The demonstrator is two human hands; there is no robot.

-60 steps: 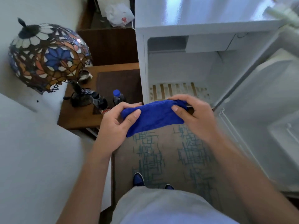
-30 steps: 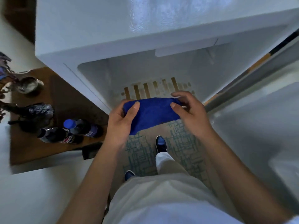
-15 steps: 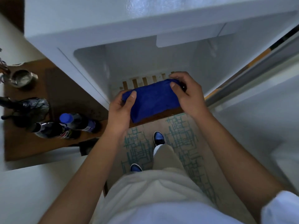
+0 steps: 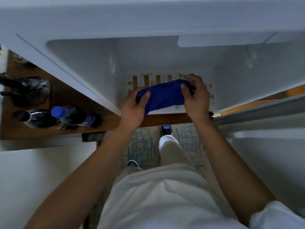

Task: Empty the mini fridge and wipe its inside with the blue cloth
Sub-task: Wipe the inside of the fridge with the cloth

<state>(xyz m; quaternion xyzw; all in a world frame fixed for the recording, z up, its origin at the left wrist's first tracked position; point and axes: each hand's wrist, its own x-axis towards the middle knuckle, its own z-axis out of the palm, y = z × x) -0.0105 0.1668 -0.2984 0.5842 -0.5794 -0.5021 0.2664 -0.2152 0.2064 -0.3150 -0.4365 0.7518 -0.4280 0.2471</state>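
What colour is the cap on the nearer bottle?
Blue, on the dark plastic bottle's cap; clearest in the head view.

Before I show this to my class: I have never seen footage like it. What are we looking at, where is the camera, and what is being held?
There is no machine here, just a person. The one camera sits on their head and looks down, so you see their own arms, legs and shoes. The left hand and right hand each grip an end of a folded blue cloth at the mouth of an open white fridge, whose visible inside holds no items. Two bottles stand on the wooden table to the left.
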